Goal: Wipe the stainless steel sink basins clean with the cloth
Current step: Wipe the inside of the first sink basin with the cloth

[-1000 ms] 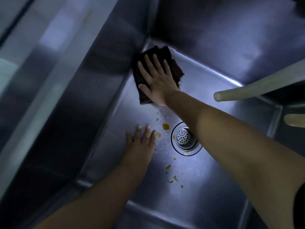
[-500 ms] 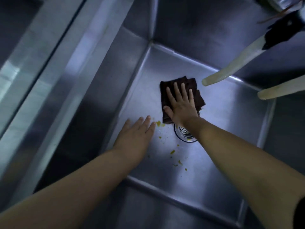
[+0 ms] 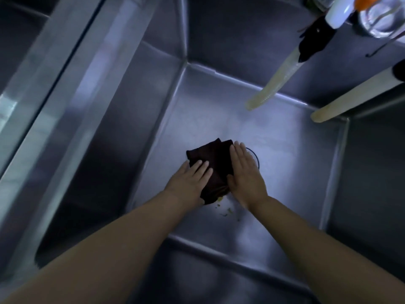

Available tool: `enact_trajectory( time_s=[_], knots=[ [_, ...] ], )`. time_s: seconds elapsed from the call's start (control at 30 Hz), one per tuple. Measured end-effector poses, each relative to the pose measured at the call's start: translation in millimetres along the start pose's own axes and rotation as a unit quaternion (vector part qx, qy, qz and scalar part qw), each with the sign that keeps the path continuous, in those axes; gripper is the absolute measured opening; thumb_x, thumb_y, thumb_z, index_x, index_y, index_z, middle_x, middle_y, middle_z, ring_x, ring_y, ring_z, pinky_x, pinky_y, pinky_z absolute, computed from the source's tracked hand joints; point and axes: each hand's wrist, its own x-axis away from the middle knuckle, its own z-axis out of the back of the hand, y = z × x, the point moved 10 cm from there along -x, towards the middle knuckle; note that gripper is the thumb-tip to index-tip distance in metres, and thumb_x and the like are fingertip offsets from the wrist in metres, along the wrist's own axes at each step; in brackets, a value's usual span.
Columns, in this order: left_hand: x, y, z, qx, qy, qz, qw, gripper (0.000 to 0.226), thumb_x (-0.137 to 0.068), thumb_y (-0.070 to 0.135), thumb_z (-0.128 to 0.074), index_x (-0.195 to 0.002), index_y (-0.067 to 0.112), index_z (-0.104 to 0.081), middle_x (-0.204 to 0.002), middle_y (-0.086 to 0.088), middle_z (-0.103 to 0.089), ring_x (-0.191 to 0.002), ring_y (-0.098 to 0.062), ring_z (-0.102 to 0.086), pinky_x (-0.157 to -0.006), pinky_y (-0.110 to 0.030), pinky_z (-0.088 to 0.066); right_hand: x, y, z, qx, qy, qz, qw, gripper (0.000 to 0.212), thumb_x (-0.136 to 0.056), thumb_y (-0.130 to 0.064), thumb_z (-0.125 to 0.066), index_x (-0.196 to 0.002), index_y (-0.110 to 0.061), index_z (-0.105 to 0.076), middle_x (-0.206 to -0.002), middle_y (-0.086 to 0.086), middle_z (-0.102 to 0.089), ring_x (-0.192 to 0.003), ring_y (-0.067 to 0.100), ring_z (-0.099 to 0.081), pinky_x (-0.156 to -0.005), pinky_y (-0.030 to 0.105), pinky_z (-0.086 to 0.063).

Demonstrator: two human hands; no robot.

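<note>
I am looking down into a deep stainless steel sink basin [image 3: 285,154], its four steep walls closing in on a flat floor at the centre of the frame. The dark cloth [image 3: 213,166] lies bunched on that floor just below centre, covering most of the drain [image 3: 255,157], of which only a curved rim shows at the cloth's right edge. My left hand [image 3: 188,183] lies flat with fingers spread over the cloth's lower left part; my right hand [image 3: 245,176] lies flat against its right side, fingers together, neither one curled around it. A few yellowish crumbs [image 3: 225,208] sit on the floor just below the cloth, between my wrists. The floor is bare toward the far wall and the right wall. Two pale hoses [image 3: 276,82] hang down from the upper right, ends well above the floor. A broad steel rim [image 3: 72,88] runs diagonally across the upper left.
</note>
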Motion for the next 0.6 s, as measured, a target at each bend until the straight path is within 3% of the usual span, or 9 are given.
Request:
enact_trajectory(
  time_s=[0.17, 0.23, 0.3, 0.37, 0.5, 0.57, 0.6],
  knots=[
    [-5, -1, -13, -0.039, -0.021, -0.001, 0.999, 0.082, -0.095, 0.055, -0.032, -0.149, 0.014, 0.014, -0.156, -0.009, 0.023, -0.144, -0.024, 0.019, -0.118, -0.042, 0.009, 8, -15, -15, -0.01, 0.003, 0.077, 0.997, 0.067, -0.086, -0.005, -0.047, -0.147, 0.003, -0.022, -0.155, 0.019, -0.017, -0.145, 0.025, -0.008, -0.118, 0.039, -0.015],
    [-1, -3, -12, -0.066, -0.035, -0.012, 0.997, 0.078, -0.098, 0.052, -0.029, -0.15, 0.013, 0.013, -0.156, -0.009, 0.022, -0.144, -0.023, 0.018, -0.118, -0.042, 0.01, 7, -30, -30, -0.025, -0.016, 0.098, 0.995, 0.07, -0.083, 0.003, -0.055, -0.146, 0.006, -0.024, -0.154, 0.022, -0.021, -0.144, 0.028, -0.012, -0.116, 0.04, -0.017],
    [8, -8, -8, -0.128, -0.041, -0.022, 0.991, 0.072, -0.1, 0.047, -0.028, -0.15, 0.011, 0.007, -0.157, -0.011, 0.019, -0.145, -0.024, 0.017, -0.115, -0.046, 0.013, 2, -40, -38, -0.019, -0.019, 0.1, 0.995, 0.061, -0.087, -0.001, -0.052, -0.143, 0.008, -0.029, -0.151, 0.024, -0.027, -0.141, 0.031, -0.021, -0.114, 0.045, -0.024],
    [23, -17, 14, -0.18, -0.005, -0.03, 0.983, 0.069, -0.1, 0.042, -0.03, -0.151, 0.008, 0.003, -0.157, -0.014, 0.017, -0.144, -0.027, 0.017, -0.113, -0.051, 0.015, -7, -41, -42, 0.013, -0.022, 0.074, 0.997, 0.056, -0.094, -0.02, -0.04, -0.142, 0.006, -0.033, -0.15, 0.022, -0.031, -0.14, 0.031, -0.027, -0.114, 0.044, -0.029],
    [67, -53, 91, -0.252, 0.104, -0.009, 0.962, 0.064, -0.1, 0.035, -0.025, -0.15, 0.005, 0.002, -0.156, -0.018, 0.014, -0.143, -0.032, 0.019, -0.103, -0.055, 0.026, -35, -48, -44, 0.075, -0.032, 0.047, 0.996, 0.067, -0.096, -0.045, -0.028, -0.143, 0.003, -0.035, -0.151, 0.019, -0.032, -0.142, 0.031, -0.026, -0.114, 0.042, -0.015],
    [90, -81, 127, -0.274, 0.172, 0.02, 0.946, 0.061, -0.098, 0.032, -0.026, -0.15, 0.003, -0.008, -0.157, -0.021, 0.001, -0.144, -0.035, 0.013, -0.103, -0.057, 0.026, -58, -50, -41, 0.108, -0.034, 0.042, 0.993, 0.068, -0.094, -0.046, -0.028, -0.142, 0.002, -0.036, -0.15, 0.02, -0.034, -0.141, 0.033, -0.028, -0.115, 0.043, -0.011],
    [101, -96, 144, -0.26, 0.221, 0.035, 0.939, 0.058, -0.096, 0.028, -0.027, -0.147, 0.002, -0.023, -0.156, -0.021, -0.014, -0.146, -0.035, 0.001, -0.109, -0.057, 0.019, -72, -50, -38, 0.12, -0.036, 0.039, 0.991, 0.069, -0.094, -0.046, -0.025, -0.143, 0.002, -0.034, -0.151, 0.02, -0.031, -0.142, 0.033, -0.025, -0.116, 0.042, -0.007]
  ],
)
